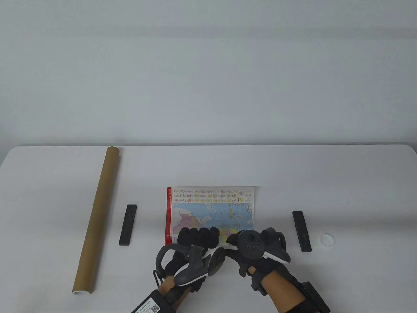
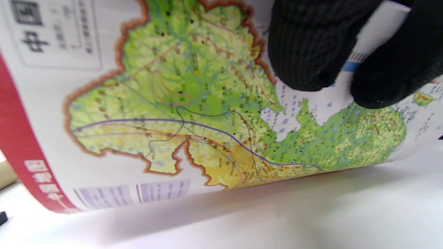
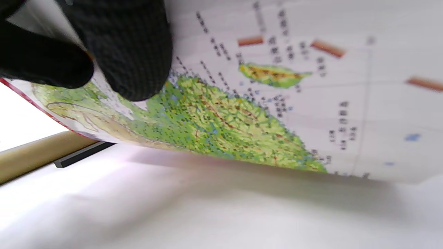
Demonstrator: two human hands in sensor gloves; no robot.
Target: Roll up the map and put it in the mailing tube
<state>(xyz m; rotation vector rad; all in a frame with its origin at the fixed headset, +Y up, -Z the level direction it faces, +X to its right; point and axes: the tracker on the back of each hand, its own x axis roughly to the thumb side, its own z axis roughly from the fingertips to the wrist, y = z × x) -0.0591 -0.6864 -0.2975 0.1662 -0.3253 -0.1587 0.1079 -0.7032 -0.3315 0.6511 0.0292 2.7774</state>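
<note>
Both your left hand (image 1: 192,243) and right hand (image 1: 257,244) grip the colourful printed paper map's (image 1: 211,208) curled near edge; the brown cardboard mailing tube (image 1: 96,219), at nine o'clock, points twelve-to-six.

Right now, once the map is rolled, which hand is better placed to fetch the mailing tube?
Left, probably. The mailing tube lies on the left hand's side, while the right hand sits farther away. Both grip the map.
</note>
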